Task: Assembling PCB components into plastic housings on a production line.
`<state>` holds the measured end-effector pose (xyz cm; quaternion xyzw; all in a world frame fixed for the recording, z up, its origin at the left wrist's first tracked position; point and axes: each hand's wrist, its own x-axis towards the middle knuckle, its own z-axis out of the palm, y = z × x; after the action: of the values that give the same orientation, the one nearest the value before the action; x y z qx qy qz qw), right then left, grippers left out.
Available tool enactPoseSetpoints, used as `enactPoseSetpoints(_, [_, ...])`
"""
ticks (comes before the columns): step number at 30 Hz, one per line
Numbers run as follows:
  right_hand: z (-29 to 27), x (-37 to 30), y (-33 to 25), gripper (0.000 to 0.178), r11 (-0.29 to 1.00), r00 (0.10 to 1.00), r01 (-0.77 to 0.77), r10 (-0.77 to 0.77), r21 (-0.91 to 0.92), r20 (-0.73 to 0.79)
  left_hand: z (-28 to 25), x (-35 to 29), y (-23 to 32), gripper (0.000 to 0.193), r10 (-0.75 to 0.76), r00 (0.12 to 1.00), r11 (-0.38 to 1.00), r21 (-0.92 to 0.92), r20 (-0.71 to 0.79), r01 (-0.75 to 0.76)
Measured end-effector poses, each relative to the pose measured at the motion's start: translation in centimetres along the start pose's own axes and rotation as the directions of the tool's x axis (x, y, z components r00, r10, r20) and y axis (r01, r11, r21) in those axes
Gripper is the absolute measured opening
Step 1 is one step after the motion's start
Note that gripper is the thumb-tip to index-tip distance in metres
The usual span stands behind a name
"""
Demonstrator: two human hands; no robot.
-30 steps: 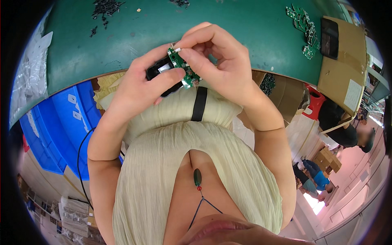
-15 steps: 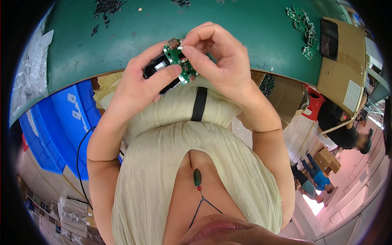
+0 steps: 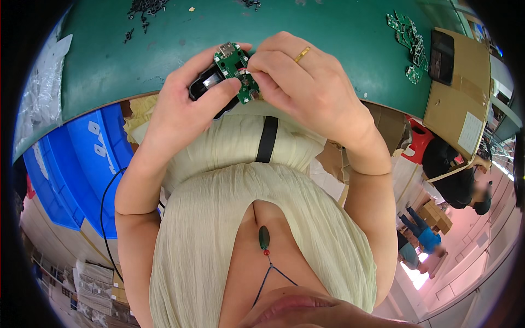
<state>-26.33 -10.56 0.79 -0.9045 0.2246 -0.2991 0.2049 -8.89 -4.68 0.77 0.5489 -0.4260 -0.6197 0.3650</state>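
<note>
My left hand (image 3: 183,104) is closed round a black plastic housing (image 3: 199,88) and a green circuit board (image 3: 232,64), its thumb pressing on the board. A metal port (image 3: 226,50) sits at the board's far end. My right hand (image 3: 314,87) has its thumb and index finger pinched together over the board's right side. A small whitish piece with a bit of red (image 3: 244,71) shows at those fingertips; it looks like a wire connector, mostly covered by the fingers. Both hands are above my lap at the near edge of the green table (image 3: 164,49).
Piles of small black parts (image 3: 146,6) lie at the table's far left. Several green boards (image 3: 409,41) are heaped on the right, beside a cardboard box (image 3: 456,93) with a black tray (image 3: 441,56). Clear plastic bags (image 3: 44,82) and blue bins (image 3: 76,164) are on the left. People stand at right.
My right hand has rolled over so its back now shows, and its fingertips have come down onto the board. The left hand has tilted the board and housing slightly.
</note>
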Motion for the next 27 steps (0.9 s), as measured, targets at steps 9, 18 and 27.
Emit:
enactPoseSetpoints(9, [-0.2, 0.4, -0.4, 0.025, 0.996, 0.998, -0.010, 0.016, -0.087, 0.066, 0.4, -0.1, 0.0, 0.035, 0.080, 0.995, 0.995, 0.071, -0.060, -0.075])
enactPoseSetpoints(18, [0.2, 0.5, -0.6, 0.018, 0.954, 0.988, 0.136, -0.111, -0.269, 0.106, 0.9, 0.1, -1.0, 0.036, 0.313, 0.939, 0.920, 0.292, -0.143, -0.262])
enactPoseSetpoints(27, [0.3, 0.2, 0.4, 0.021, 0.995, 0.992, 0.078, -0.072, -0.065, 0.100, 0.7, -0.1, -0.9, 0.035, 0.338, 0.931, 0.908, 0.307, -0.137, -0.284])
